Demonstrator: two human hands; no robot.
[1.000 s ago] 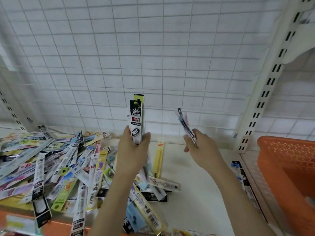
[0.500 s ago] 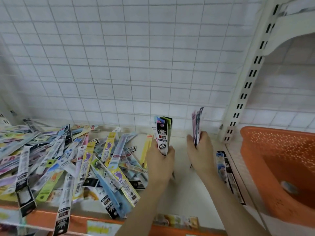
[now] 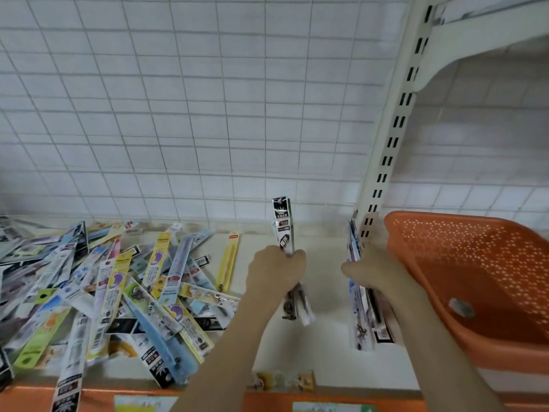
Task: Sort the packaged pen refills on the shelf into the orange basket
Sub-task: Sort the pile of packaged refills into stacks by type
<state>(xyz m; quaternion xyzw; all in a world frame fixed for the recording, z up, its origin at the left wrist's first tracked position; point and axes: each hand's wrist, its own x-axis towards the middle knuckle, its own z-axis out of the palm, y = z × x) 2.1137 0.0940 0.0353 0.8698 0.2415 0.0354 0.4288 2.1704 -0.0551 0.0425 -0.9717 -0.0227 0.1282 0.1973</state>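
while both hands are raised over the shelf, my left hand is curled around a black-and-white refill pack, held upright near the middle. my right hand at about 3 o'clock grips a thin bundle of refill packs edge-on, just beside the orange basket and the slotted upright. from 8 to 9 o'clock a loose heap of packaged refills covers the shelf, with a yellow pack lying at its edge.
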